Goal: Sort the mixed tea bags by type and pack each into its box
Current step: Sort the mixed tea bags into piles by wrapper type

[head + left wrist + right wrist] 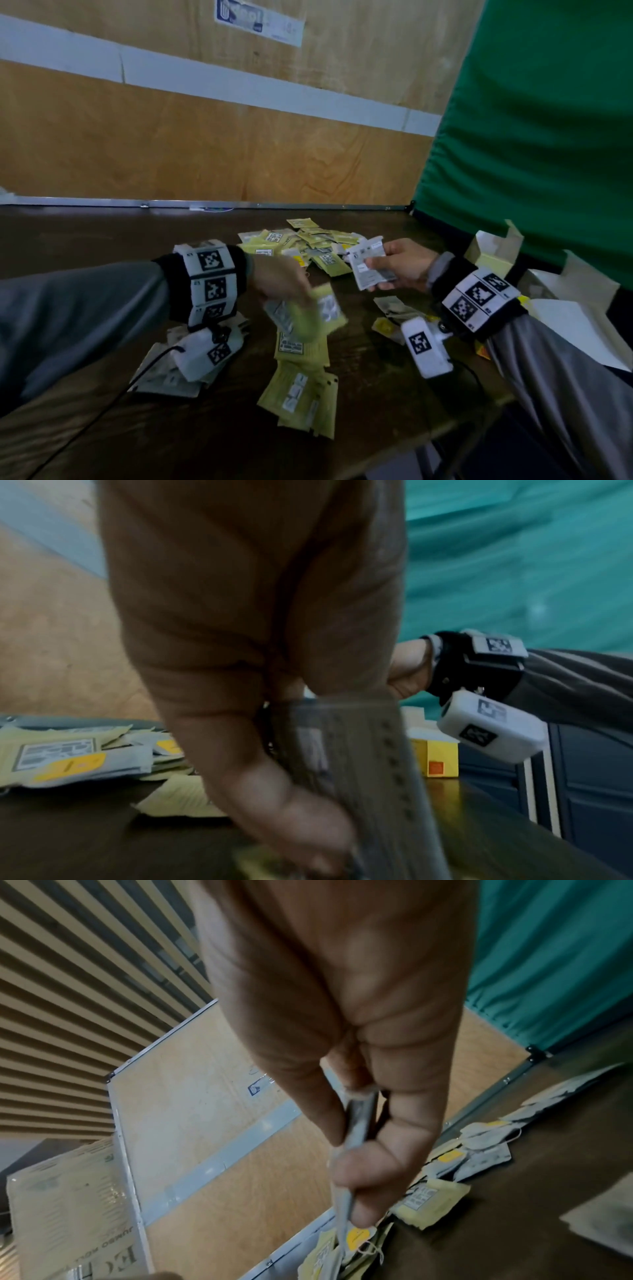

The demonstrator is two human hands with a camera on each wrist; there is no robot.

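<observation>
My left hand [294, 294] grips a blurred bunch of sachets [310, 317], yellow-green with a grey one among them, just above the dark table [376, 387]. The left wrist view shows a grey sachet [359, 777] edge-on between the fingers. My right hand [376, 270] pinches a few white-grey sachets [368, 269] held up to the right of the left hand; they appear edge-on as the thin white-grey sachets [356, 1123] in the right wrist view. A mixed pile of tea bags [308, 246] lies behind both hands. Yellow-green sachets [301, 377] are stacked below the left hand.
Grey-white sachets [171, 366] lie under my left wrist. Open cardboard boxes [493, 250] stand at the table's right edge beside a green curtain [531, 120]; one yellow box [435, 758] shows in the left wrist view. A wooden panel [205, 147] backs the table.
</observation>
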